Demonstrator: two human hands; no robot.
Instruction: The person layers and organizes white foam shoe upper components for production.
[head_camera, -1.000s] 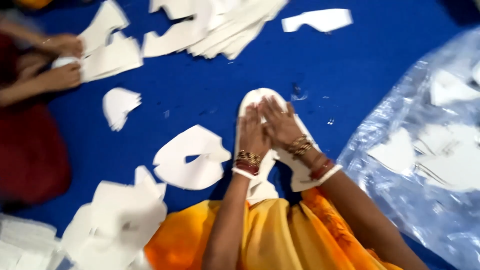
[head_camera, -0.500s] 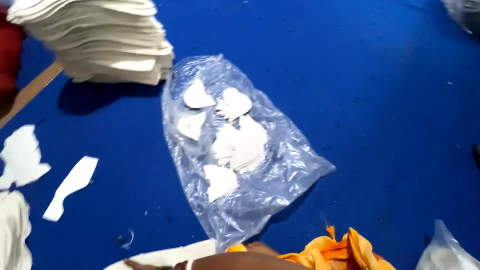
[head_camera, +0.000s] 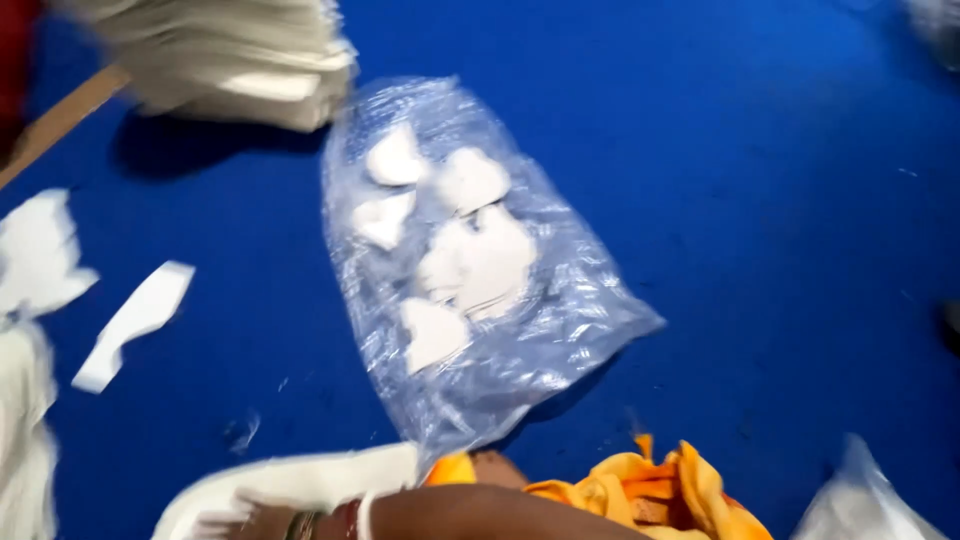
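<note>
My hand (head_camera: 240, 520) lies flat on a long white cut-out (head_camera: 300, 480) at the bottom edge. It is blurry, so I cannot tell how far my fingers spread or if they grip. I should press softly so the thin piece stays flat. Just beside it lies a crinkly clear plastic bag (head_camera: 480, 290) with soft white scraps inside.

Hand (head_camera: 240, 520) blurred, cut by bottom edge; grip unclear; white stack (head_camera: 230, 60) cropped above.
</note>
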